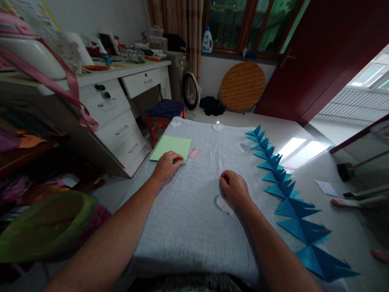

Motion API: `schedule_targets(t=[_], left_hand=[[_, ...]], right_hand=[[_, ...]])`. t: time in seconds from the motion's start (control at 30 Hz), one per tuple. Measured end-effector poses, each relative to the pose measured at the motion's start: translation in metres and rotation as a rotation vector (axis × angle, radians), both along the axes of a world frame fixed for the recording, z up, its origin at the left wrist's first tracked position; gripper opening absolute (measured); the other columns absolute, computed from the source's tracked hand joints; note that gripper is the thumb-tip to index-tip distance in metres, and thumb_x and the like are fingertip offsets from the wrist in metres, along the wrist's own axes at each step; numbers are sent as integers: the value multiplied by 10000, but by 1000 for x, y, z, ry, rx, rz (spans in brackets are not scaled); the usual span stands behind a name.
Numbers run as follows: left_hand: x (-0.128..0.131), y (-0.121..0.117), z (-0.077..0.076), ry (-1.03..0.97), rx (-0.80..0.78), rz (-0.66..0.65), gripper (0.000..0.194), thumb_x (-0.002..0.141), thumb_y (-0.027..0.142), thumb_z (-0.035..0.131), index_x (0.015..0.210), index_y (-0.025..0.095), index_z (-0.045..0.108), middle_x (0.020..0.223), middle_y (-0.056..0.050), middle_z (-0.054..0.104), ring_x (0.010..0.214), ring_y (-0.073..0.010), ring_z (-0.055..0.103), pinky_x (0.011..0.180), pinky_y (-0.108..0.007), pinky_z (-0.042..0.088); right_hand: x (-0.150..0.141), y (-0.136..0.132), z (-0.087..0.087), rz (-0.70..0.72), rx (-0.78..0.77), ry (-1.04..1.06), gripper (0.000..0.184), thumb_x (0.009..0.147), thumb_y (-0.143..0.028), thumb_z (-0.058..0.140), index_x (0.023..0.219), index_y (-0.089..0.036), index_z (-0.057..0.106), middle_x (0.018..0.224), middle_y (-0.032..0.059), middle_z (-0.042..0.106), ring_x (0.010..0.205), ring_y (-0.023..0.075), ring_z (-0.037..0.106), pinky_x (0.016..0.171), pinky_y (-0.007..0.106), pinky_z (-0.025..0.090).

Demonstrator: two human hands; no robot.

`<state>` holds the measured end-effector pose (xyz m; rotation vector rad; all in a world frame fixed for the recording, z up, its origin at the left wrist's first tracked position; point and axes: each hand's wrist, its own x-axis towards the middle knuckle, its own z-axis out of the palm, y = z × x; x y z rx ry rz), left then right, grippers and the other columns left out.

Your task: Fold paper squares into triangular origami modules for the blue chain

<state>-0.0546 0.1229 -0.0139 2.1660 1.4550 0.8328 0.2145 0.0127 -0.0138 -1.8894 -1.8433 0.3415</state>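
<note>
A square of light green paper (172, 147), possibly a stack, lies flat on the far left of the cloth-covered table (194, 227). My left hand (170, 165) rests at its near right corner, fingers curled together and pinching at the edge. Lower and to the right, my right hand (234, 185) sits closed on the cloth, its thumb against the curled fingers, with nothing visible in it. Along the table's right side runs a row of several folded blue paper cranes (299, 207), their wings spread and overlapping.
A white desk (106, 107) with drawers stands to the left, a dark-topped stool (165, 108) beyond the table. At lower left is a bin with a green liner (45, 227). A washing machine (178, 67) and a round wooden board (243, 86) are at the back.
</note>
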Motion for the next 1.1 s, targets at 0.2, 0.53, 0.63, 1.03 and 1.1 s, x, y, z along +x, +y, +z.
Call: schedule_targets(t=[0.2, 0.53, 0.63, 1.03, 1.1], left_hand=[[-1, 1, -2, -12, 3, 10, 128, 801, 241, 668, 897, 178, 727, 922, -61, 685, 892, -216, 648, 854, -357, 518], [-6, 3, 1, 81, 47, -16, 150, 766, 204, 687, 909, 189, 730, 954, -65, 691, 936, -232, 637, 903, -381, 505], [-7, 2, 4, 95, 43, -15, 129, 779, 198, 682, 899, 190, 729, 931, -66, 702, 896, -226, 640, 871, -374, 509], [-7, 1, 3, 38, 42, 8, 177, 860, 216, 577, 909, 186, 745, 975, -90, 747, 933, -240, 680, 887, -371, 510], [-7, 1, 3, 32, 42, 15, 183, 865, 221, 572, 909, 186, 746, 971, -89, 746, 933, -239, 681, 890, -368, 511]], right_hand=[[0, 0, 1, -5, -5, -16, 161, 855, -208, 523, 806, -190, 676, 762, 38, 680, 702, 165, 575, 645, 267, 339], [0, 1, 0, 0, -5, -36, 168, 855, -205, 527, 808, -193, 688, 786, 48, 693, 705, 165, 571, 644, 270, 337], [0, 1, 0, -1, -3, -32, 166, 854, -205, 529, 804, -194, 686, 781, 46, 691, 705, 165, 571, 645, 270, 340], [-1, 0, 0, -3, -10, -26, 159, 854, -195, 525, 806, -191, 677, 777, 43, 685, 708, 167, 578, 650, 272, 343], [-1, 0, 1, -3, -10, -33, 158, 856, -198, 526, 809, -191, 677, 785, 44, 685, 717, 169, 581, 652, 273, 343]])
